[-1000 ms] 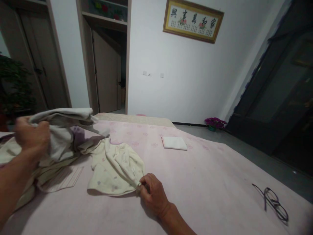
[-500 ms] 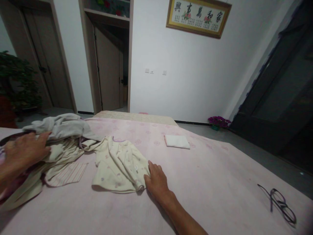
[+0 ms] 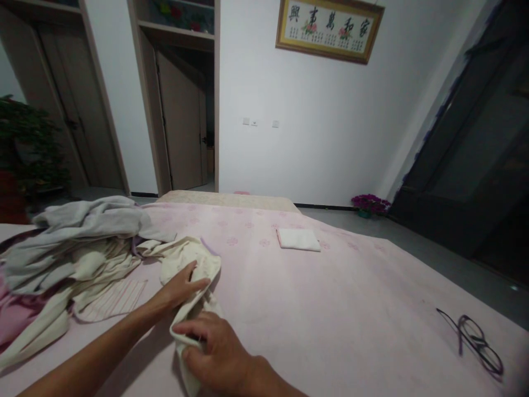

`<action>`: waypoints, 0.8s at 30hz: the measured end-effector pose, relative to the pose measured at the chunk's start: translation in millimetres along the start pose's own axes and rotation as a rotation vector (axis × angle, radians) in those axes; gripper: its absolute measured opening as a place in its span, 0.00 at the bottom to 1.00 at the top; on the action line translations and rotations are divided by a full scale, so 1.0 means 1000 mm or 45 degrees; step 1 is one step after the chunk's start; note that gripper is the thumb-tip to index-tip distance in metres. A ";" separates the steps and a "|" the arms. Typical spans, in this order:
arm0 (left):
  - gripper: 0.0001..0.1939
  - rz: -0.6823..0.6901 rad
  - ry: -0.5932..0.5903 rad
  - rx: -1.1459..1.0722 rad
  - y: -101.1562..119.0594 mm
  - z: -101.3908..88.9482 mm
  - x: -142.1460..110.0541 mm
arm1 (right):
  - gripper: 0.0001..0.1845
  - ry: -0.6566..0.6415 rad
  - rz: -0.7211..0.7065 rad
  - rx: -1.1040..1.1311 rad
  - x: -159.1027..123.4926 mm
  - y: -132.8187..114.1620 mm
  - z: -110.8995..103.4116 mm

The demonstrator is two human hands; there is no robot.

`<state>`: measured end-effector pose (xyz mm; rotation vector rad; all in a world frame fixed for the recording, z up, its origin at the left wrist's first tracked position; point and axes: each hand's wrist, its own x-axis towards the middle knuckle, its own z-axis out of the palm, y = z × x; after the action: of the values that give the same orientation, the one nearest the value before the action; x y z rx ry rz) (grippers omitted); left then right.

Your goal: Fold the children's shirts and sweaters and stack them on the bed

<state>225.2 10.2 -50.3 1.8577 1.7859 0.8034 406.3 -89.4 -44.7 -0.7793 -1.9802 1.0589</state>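
Note:
A cream baby shirt (image 3: 188, 256) with a lilac-trimmed edge lies bunched on the pink bedspread in the head view. My right hand (image 3: 221, 347) grips its near edge between thumb and fingers, lifting the cloth into an opening. Just beyond, my left hand (image 3: 182, 286) rests on the shirt, thumb and index finger spread apart; its other fingers are mostly hidden. To the left sits a heap of clothes, with a grey garment (image 3: 95, 218) on top, cream cloth and a striped piece (image 3: 113, 300) below. One end of the shirt touches this heap.
A folded white cloth (image 3: 298, 239) lies farther back on the pink bedspread (image 3: 330, 309). Dark-framed glasses (image 3: 473, 342) rest near the right edge. Beyond the bed are a white wall, doors, a leafy plant (image 3: 28, 143) and purple flowers (image 3: 369, 204).
My left hand has come from the clothes heap to the shirt. My right hand has moved left and nearer, taking up the shirt's edge. The shirt, flat before, is now bunched and partly lifted.

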 end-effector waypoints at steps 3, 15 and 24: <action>0.31 0.176 -0.086 0.321 -0.004 0.012 0.006 | 0.22 -0.115 0.079 0.134 -0.004 -0.002 -0.002; 0.20 0.632 -0.490 0.085 0.060 0.003 -0.040 | 0.21 0.651 0.311 -0.120 0.019 0.090 -0.119; 0.18 1.105 -0.173 0.768 0.029 0.051 -0.114 | 0.35 0.114 0.058 -0.795 0.031 0.105 -0.124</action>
<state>281.1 -100.8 -80.3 3.0766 1.1526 0.3709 509.1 35.3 -78.3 -1.1743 -2.2410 0.4020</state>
